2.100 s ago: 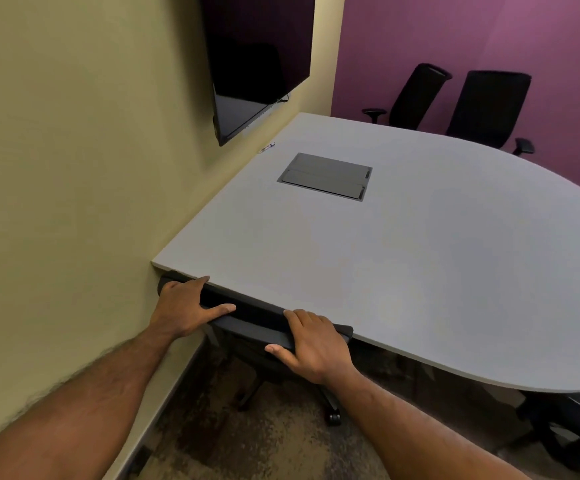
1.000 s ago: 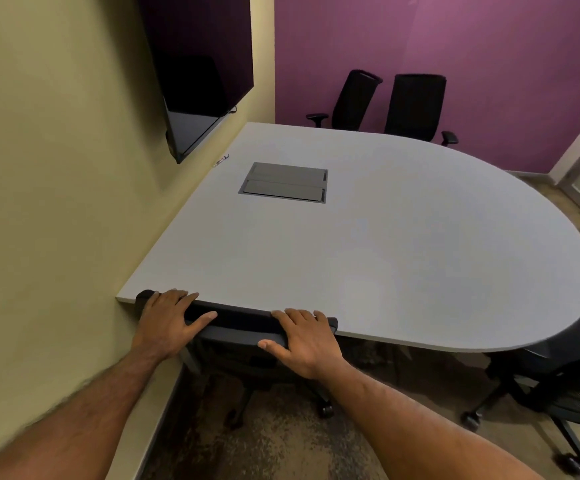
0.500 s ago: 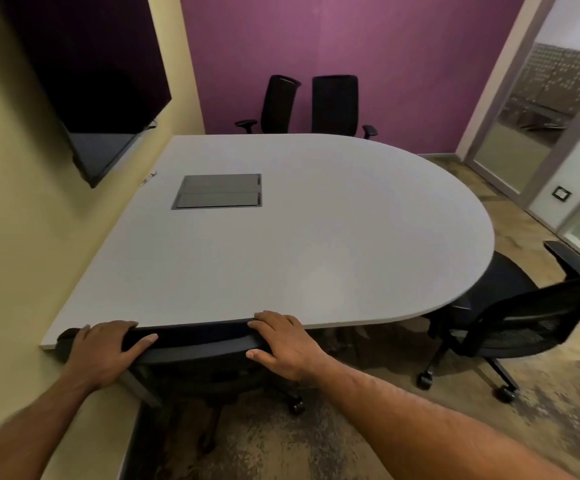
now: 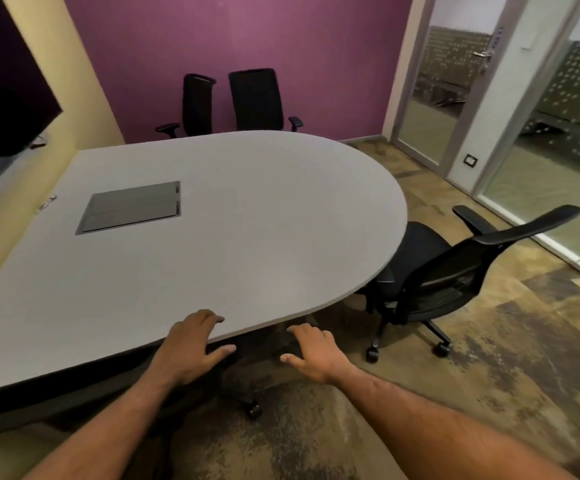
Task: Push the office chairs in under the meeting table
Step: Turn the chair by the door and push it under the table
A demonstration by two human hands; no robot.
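Both hands are off the near chair (image 4: 108,384), where half a second back they were laid over the top of its backrest. The left hand (image 4: 191,348) hangs at the near edge of the tabletop (image 4: 247,220), its fingers (image 4: 212,318) spread and loosely straight, holding nothing. We cannot tell whether the tips brush the edge. The right hand (image 4: 313,355) floats off the tabletop's near edge over the floor (image 4: 489,375), open too, thumb out, nothing in it. The near chair sits tucked under the near edge, with only a dark band and one caster (image 4: 252,408) showing, so we judge that one done. Our view has swung right, and the side chair (image 4: 434,271) now shows in full at the rounded right end. Its seat is partly under the tabletop, but its backrest stands well clear and is turned at an angle, so we judge it the next to push in. The two far chairs (image 4: 255,98) stand at the far edge, backs upright against the purple wall (image 4: 281,36); we cannot tell how far in they sit.
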